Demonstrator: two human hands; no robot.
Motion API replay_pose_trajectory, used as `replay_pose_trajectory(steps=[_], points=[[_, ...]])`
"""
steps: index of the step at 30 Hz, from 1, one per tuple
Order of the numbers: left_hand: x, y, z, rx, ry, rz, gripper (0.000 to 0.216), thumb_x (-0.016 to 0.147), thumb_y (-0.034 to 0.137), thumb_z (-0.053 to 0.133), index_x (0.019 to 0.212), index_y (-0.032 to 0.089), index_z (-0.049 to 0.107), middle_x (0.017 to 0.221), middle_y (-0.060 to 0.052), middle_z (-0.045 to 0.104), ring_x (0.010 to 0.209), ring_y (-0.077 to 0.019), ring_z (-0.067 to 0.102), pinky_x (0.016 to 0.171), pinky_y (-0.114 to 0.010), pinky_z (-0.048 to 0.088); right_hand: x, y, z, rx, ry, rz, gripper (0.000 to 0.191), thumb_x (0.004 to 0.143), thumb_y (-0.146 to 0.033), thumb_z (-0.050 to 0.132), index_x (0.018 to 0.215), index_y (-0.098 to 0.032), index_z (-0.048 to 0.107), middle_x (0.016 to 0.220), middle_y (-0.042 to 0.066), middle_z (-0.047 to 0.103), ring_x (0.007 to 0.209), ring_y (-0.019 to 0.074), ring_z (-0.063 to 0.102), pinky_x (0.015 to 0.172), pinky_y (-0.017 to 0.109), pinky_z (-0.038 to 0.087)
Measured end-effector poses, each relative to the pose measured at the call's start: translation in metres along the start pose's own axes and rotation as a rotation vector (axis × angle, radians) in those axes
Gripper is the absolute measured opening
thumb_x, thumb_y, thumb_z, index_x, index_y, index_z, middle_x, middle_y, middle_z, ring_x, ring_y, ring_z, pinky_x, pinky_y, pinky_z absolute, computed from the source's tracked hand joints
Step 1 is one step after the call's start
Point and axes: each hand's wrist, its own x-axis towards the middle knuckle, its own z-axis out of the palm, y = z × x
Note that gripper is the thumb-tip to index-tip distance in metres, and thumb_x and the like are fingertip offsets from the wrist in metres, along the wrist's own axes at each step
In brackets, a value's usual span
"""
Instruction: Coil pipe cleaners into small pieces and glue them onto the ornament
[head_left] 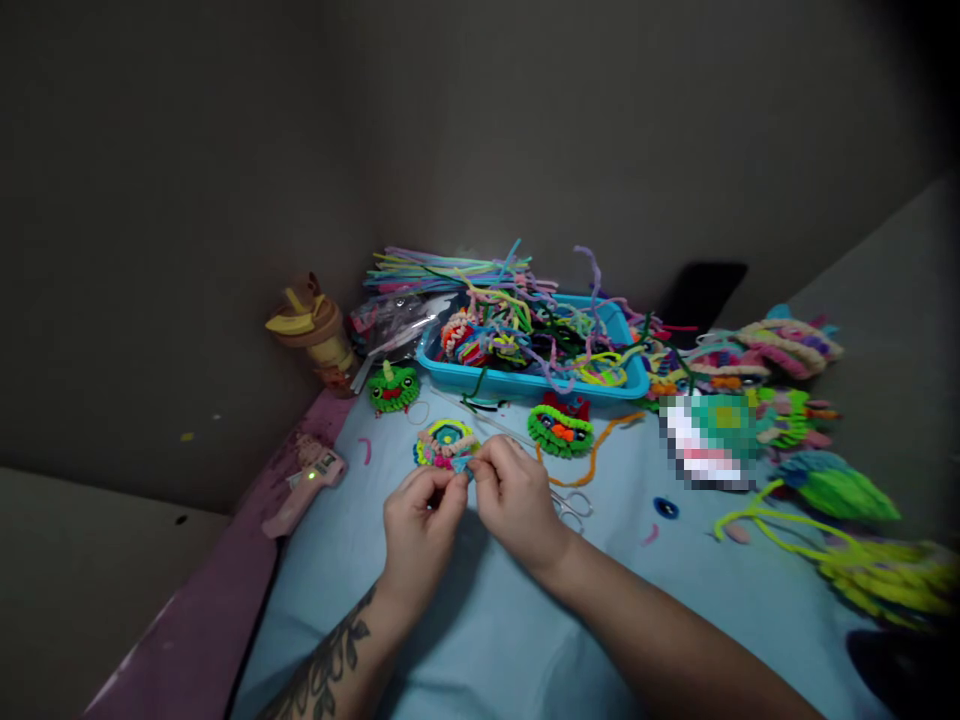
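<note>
My left hand [424, 525] and my right hand [520, 497] meet above the middle of the cloth, thumbs and forefingers pinched together. Between their fingertips shows a small light-blue fuzzy piece [461, 464], apparently bent pipe cleaner. Just beyond it is a round, multicoloured pipe-cleaner face [448, 438], its near edge partly covered by my fingers; I cannot tell whether the blue piece is joined to it. Scissors [576, 503] lie beside my right hand, their blades partly hidden by it. A green pipe-cleaner face [560, 430] with an orange mouth rests farther right.
A blue tray [536, 382] heaped with pipe-cleaner scraps stands at the back, before a bundle of straight pipe cleaners [450, 268]. At left are a brown cup [322, 340], a pink glue gun [306, 492] and another green face [393, 387]. Finished-looking pieces [832, 485] crowd the right.
</note>
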Motion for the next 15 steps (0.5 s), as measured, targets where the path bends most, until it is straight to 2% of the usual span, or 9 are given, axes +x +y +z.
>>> replay_pose_trajectory(steps=[2, 6, 9, 12, 15], points=[[0.002, -0.001, 0.000, -0.039, -0.016, -0.048, 0.019, 0.082, 0.028, 0.059, 0.067, 0.017, 0.065, 0.064, 0.000, 0.062, 0.061, -0.0131, 0.056, 0.058, -0.022, 0.043, 0.002, 0.000, -0.001, 0.036, -0.012, 0.019, 0.018, 0.081, -0.010, 0.044, 0.068, -0.021, 0.047, 0.067, 0.002, 0.056, 0.067, 0.0176, 0.052, 0.063, 0.028, 0.039], [0.008, -0.005, -0.006, -0.150, -0.040, -0.177, 0.013, 0.076, 0.027, 0.063, 0.076, 0.018, 0.072, 0.076, -0.003, 0.071, 0.071, -0.0157, 0.062, 0.064, -0.024, 0.047, 0.009, 0.003, -0.006, 0.161, -0.029, 0.163, 0.017, 0.082, -0.016, 0.051, 0.066, -0.020, 0.053, 0.063, 0.000, 0.057, 0.062, 0.0150, 0.053, 0.059, 0.025, 0.040], [0.010, -0.005, -0.009, -0.226, -0.059, -0.265, 0.016, 0.070, 0.027, 0.067, 0.082, 0.017, 0.073, 0.080, -0.004, 0.072, 0.072, -0.0170, 0.064, 0.060, -0.024, 0.048, 0.011, 0.005, -0.008, 0.212, -0.023, 0.239, 0.016, 0.082, -0.021, 0.054, 0.066, -0.019, 0.057, 0.062, 0.000, 0.057, 0.060, 0.0141, 0.053, 0.056, 0.024, 0.040], [0.009, -0.006, -0.008, -0.245, -0.059, -0.274, 0.022, 0.068, 0.028, 0.069, 0.086, 0.016, 0.072, 0.077, -0.004, 0.070, 0.068, -0.0160, 0.061, 0.055, -0.023, 0.047, 0.011, 0.005, -0.008, 0.253, -0.045, 0.242, 0.015, 0.082, -0.023, 0.055, 0.069, -0.019, 0.061, 0.065, 0.001, 0.061, 0.062, 0.0144, 0.055, 0.057, 0.024, 0.041], [0.011, -0.012, -0.011, -0.248, -0.026, -0.235, 0.029, 0.071, 0.029, 0.069, 0.097, 0.016, 0.068, 0.086, -0.006, 0.068, 0.068, -0.0139, 0.059, 0.059, -0.023, 0.048, 0.010, 0.004, -0.008, 0.276, -0.048, 0.226, 0.014, 0.082, -0.024, 0.056, 0.071, -0.018, 0.063, 0.068, 0.001, 0.062, 0.063, 0.0148, 0.056, 0.058, 0.024, 0.042]])
